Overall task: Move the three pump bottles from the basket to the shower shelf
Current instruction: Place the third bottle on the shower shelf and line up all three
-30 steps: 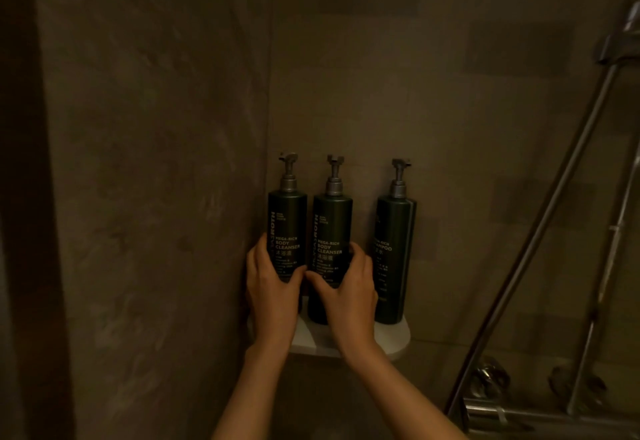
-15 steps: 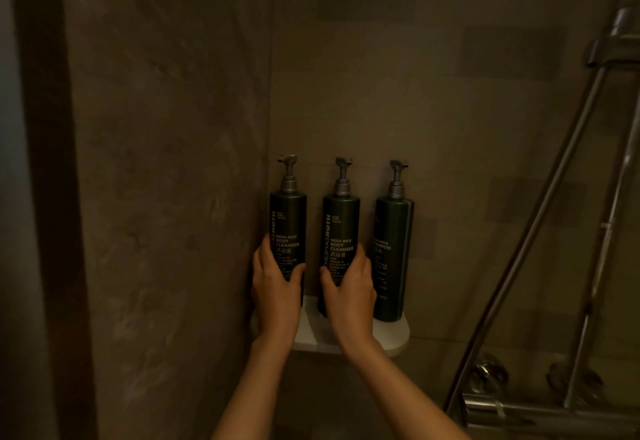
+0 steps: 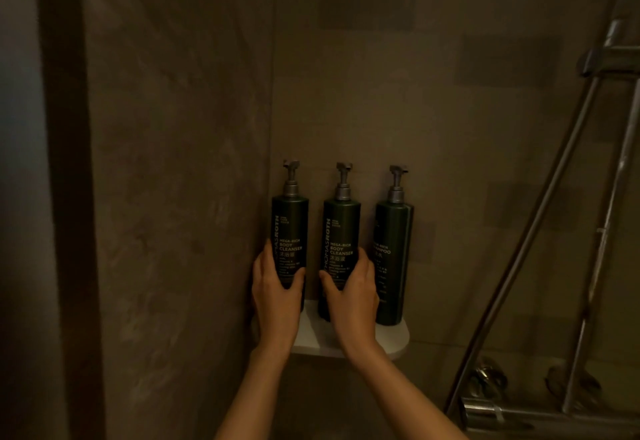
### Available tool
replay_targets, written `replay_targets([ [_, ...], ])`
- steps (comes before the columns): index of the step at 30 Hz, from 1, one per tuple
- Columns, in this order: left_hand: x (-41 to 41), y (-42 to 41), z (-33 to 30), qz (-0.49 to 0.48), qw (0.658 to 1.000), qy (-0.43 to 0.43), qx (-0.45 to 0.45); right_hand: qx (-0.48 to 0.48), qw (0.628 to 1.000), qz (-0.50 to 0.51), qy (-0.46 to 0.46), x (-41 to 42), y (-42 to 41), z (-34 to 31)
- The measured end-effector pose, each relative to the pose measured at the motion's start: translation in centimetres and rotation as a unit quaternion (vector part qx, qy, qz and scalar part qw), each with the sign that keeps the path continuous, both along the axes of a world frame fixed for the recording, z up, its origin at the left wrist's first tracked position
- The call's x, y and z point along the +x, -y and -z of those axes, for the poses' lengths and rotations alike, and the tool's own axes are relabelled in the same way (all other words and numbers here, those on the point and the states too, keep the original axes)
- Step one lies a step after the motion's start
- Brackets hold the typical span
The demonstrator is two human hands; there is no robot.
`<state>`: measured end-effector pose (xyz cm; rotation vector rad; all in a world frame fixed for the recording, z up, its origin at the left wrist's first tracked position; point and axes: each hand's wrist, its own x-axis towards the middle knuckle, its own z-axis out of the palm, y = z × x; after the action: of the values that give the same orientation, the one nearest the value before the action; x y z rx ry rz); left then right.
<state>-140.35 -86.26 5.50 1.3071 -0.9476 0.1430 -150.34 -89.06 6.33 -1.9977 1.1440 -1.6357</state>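
Note:
Three dark green pump bottles with grey pumps stand upright in a row on the white corner shower shelf (image 3: 393, 341). My left hand (image 3: 277, 296) is wrapped around the lower part of the left bottle (image 3: 290, 225), labelled body cleanser. My right hand (image 3: 351, 296) grips the lower part of the middle bottle (image 3: 341, 228), also body cleanser. The right bottle (image 3: 393, 259), labelled shampoo, stands free beside my right hand. The basket is out of view.
Brown tiled walls meet in the corner behind the bottles. A slanted metal shower rail (image 3: 540, 232) and a vertical pipe (image 3: 602, 249) run down at the right to a chrome mixer bar (image 3: 519, 415). A dark door frame (image 3: 65, 197) stands at the left.
The middle bottle has shifted right, away from the left one, so the three stand evenly spaced. Both hands kept their hold. The view shifted slightly.

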Motion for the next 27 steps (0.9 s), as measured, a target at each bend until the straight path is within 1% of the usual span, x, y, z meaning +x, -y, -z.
replay_targets([
  [6,0.01,0.23,-0.10,0.005,1.000,-0.012,0.003,-0.003,1.000,-0.001,-0.006,-0.07,0.21,-0.01],
  [11,0.06,0.04,0.03,-0.003,1.000,0.007,-0.011,0.003,1.000,-0.012,0.000,-0.09,0.17,0.00],
  [27,0.19,0.12,-0.09,-0.002,1.000,0.008,-0.012,-0.009,1.000,-0.009,-0.009,0.01,0.38,0.12],
])
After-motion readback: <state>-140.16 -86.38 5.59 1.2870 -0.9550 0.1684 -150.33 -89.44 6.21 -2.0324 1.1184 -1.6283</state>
